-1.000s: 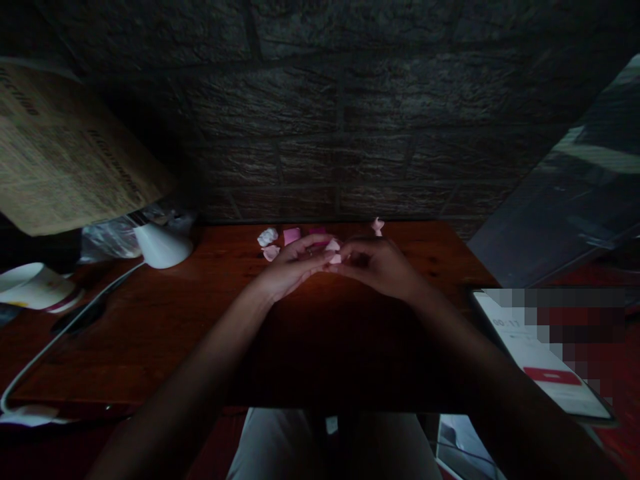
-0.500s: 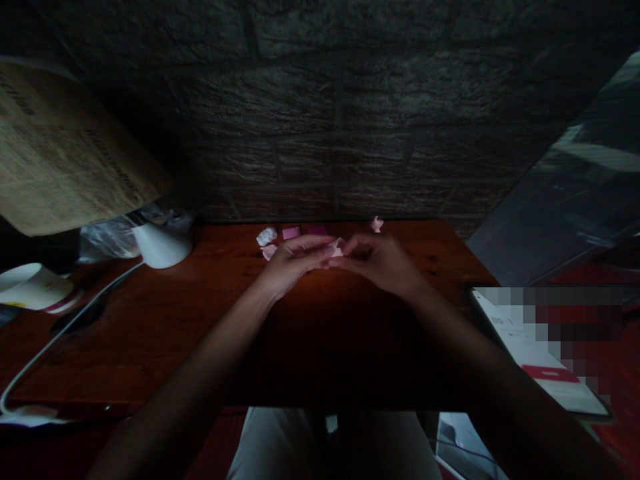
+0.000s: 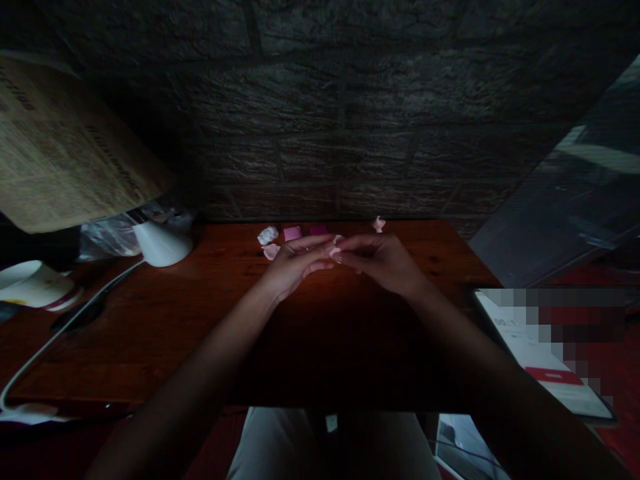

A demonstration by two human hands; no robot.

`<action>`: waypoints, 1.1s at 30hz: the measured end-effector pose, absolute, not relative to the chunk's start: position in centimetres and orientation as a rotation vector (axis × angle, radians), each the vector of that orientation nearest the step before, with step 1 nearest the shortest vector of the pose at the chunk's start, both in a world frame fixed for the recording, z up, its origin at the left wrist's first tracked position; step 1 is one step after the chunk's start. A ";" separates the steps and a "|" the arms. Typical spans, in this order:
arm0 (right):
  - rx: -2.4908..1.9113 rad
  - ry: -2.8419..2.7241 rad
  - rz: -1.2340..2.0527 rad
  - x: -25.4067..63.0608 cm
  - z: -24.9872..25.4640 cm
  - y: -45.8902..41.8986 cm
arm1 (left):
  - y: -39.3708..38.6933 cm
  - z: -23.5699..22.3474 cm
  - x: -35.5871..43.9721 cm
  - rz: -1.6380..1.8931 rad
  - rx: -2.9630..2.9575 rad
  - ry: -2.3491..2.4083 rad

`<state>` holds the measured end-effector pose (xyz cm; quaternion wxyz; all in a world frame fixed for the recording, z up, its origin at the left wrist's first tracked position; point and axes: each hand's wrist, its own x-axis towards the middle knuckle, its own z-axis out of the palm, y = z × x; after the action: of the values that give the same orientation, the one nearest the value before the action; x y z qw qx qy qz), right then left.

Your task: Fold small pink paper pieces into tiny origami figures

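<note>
Between my two hands is a small pale pink piece of what looks like modelling clay (image 3: 336,252). My left hand (image 3: 299,261) pinches it from the left, a ring showing on one finger. From the right, my right hand (image 3: 375,259) has thumb and fingertips closed on the same piece. Just behind my left hand lie a white lump (image 3: 268,235), another pale pink piece (image 3: 271,251), a pink block (image 3: 293,233) and a darker magenta block (image 3: 318,229). Beyond my right hand sits one more pale pink piece (image 3: 379,223). Fingers partly hide the held piece.
A lamp with a white base (image 3: 163,245) and a newsprint-patterned shade (image 3: 75,147) stands on the wooden table (image 3: 200,320) at left. Near it are a paper cup (image 3: 35,283) and a white cable (image 3: 50,343). A brick-patterned wall (image 3: 300,120) rises behind; a lit tablet (image 3: 540,353) is at right.
My right fingertips have shifted slightly left onto the pink clay, which now shows a more curled, folded shape. The things on the table stay where they were.
</note>
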<state>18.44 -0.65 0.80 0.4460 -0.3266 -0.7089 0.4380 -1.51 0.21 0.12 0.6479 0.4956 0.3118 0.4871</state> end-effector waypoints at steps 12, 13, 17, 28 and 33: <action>-0.785 -1.667 1.086 17.7 1.1 -0.9 | 0.1 0.1 -1.2 1.118 1.020 0.779; -0.788 -1.661 1.089 17.7 1.1 -1.0 | 0.1 0.1 -1.2 1.121 1.017 0.786; -0.835 -1.654 1.092 17.5 1.0 -1.1 | 0.1 0.1 -1.1 1.139 1.017 0.784; -0.806 -1.702 0.977 17.5 0.7 -1.0 | 0.1 -0.1 -1.0 1.154 0.997 0.780; -0.820 -1.676 1.005 17.4 0.6 -1.0 | 0.1 -0.1 -1.1 1.155 1.039 0.798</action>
<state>17.40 -0.98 0.64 0.4893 -0.3374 -0.6898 0.4135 -1.11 0.15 -0.05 0.6423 0.4559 0.3502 0.5068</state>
